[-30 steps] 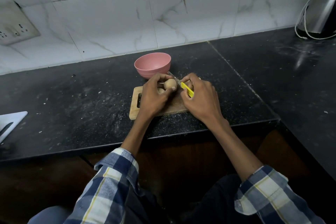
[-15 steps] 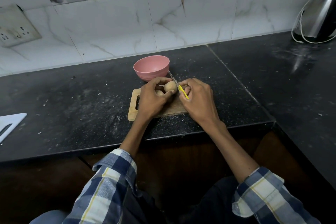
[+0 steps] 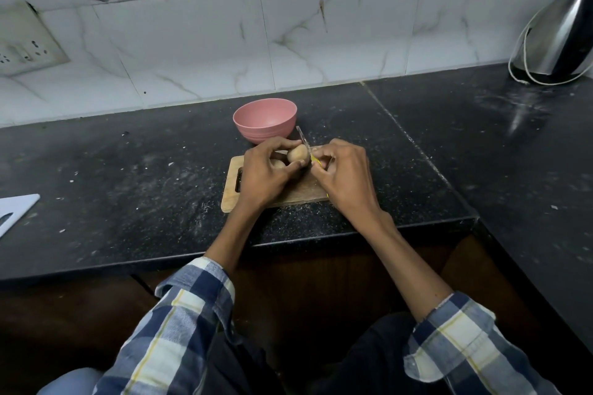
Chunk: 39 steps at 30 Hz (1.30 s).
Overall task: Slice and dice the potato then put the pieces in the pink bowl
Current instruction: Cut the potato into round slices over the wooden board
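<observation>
Black table, twelve o'clock: our left hand (image 3: 266,173) pinches the potato (image 3: 297,153), right hand (image 3: 345,175) grips the knife (image 3: 305,146), first slice apparently pending before the pink bowl (image 3: 265,120).

Left hand (image 3: 264,170) fingers curled, gripping potato (image 3: 297,153) between thumb and fingertips, right hand (image 3: 345,175) at its 3 o'clock, fingers curled round knife (image 3: 308,153), both forearms bare, reaching toward 12 o'clock, checked sleeves rolled back

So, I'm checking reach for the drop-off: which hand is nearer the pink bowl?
Left. The left hand sits just in front of the pink bowl; the right hand is farther right.
</observation>
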Motion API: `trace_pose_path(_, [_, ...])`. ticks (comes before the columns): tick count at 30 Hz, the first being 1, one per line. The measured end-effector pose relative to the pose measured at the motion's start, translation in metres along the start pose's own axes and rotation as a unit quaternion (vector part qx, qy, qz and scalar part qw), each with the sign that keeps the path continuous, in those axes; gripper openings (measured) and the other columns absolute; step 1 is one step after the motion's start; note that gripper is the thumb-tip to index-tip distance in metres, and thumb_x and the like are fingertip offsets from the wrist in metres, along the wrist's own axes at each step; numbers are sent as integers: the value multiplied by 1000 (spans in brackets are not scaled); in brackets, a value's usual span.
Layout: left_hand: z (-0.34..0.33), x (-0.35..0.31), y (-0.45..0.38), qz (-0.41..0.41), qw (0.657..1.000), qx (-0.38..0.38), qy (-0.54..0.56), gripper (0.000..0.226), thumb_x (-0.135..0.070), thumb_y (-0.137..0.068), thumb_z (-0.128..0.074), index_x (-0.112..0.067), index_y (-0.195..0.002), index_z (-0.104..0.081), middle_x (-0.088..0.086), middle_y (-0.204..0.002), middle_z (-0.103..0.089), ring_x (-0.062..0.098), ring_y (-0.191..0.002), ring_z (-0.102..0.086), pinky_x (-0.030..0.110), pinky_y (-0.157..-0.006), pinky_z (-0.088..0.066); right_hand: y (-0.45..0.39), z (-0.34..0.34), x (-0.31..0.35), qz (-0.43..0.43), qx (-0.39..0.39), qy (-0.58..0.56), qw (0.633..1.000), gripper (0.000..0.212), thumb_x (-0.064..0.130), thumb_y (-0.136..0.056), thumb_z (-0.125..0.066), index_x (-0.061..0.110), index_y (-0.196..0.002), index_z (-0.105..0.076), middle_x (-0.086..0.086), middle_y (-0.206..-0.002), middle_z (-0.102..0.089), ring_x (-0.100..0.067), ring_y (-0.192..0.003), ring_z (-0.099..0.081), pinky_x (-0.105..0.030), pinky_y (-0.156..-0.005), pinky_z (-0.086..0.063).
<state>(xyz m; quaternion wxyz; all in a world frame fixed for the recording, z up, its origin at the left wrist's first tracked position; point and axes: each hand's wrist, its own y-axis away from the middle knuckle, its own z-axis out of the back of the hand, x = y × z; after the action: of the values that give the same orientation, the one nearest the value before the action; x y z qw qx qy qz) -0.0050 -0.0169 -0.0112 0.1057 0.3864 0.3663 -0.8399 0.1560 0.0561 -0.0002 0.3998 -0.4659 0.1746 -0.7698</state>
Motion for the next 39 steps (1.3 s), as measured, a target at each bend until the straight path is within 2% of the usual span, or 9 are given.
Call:
trace_pose_path(4, [-1,2,-1,11,1000,-7,-6,34,-20,-74,-90,-22,-107,-80,-13,-104,-78,4,-97,-72,37,-92,-58,3,3,-1,-13,14,1,1000,14,8,-81,-76,10,-95,-80,0,-80,-66,-14,-71,-63,-39,-66,-56])
trace_pose_path(8, [-2,1,0,11,1000,-8,5,33,-15,-73,-91,-20,-105,-80,-12,-102,-79,7,-94,-73,38,-89,-59,0,8,5,-16,34,22,999,4,6,-79,-75,8,-81,-77,-1,-73,-64,-18,-65,-62,-41,-63,-54])
trace_pose_path(13, [0,-1,0,7,1000,0,12,35,-13,-73,-91,-18,-106,-81,-10,-102,-79,7,-95,-73,34,-89,-59,-12,10,14,-35,59,32,997,10,6,-82,-73,15,-82,-79,1,-69,-64,-10,-61,-61,-38,-60,-54])
trace_pose_path(17, [0,2,-2,17,1000,-9,19,35,-15,-73,-92,-18,-105,-81,-11,-103,-79,6,-97,-73,34,-91,-59,-2,11,14,-39,67,42,996,17,4,-80,-72,16,-68,-70,1,-65,-62,-12,-59,-61,-38,-58,-53])
trace_pose_path(20, [0,1,-2,17,999,-3,27,34,-13,-73,-92,-18,-105,-81,-10,-103,-79,9,-96,-74,35,-90,-60,-3,10,13,-45,64,29,996,9,3,-80,-74,11,-78,-76,-1,-69,-67,-8,-61,-63,-31,-59,-55])
trace_pose_path(22, [0,0,-1,16,1000,-1,24,34,-12,-72,-92,-17,-104,-81,-10,-102,-79,8,-95,-74,34,-89,-60,-9,7,12,-46,59,21,997,5,3,-80,-76,7,-81,-77,-5,-71,-69,-14,-63,-65,-35,-61,-56])
trace_pose_path(26, [1,0,-2,21,999,-6,25,34,-14,-72,-92,-18,-105,-81,-12,-101,-79,3,-96,-73,24,-90,-57,-8,4,16,-67,60,27,996,12,4,-80,-74,14,-73,-76,2,-65,-64,-1,-55,-54,-29,-57,-49])
trace_pose_path(32, [2,-1,-2,27,999,1,39,34,-12,-72,-92,-19,-104,-82,-13,-102,-79,6,-95,-74,23,-87,-57,5,5,15,-73,55,15,996,9,0,-81,-75,8,-82,-78,-1,-66,-68,-14,-62,-67,-34,-64,-59])
trace_pose_path(39, [1,-1,-3,28,999,-3,37,34,-11,-72,-91,-18,-104,-82,-12,-102,-79,3,-97,-73,21,-90,-55,-4,-5,16,-95,62,54,992,15,9,-79,-73,19,-69,-70,5,-62,-63,-15,-62,-63,-40,-57,-56])
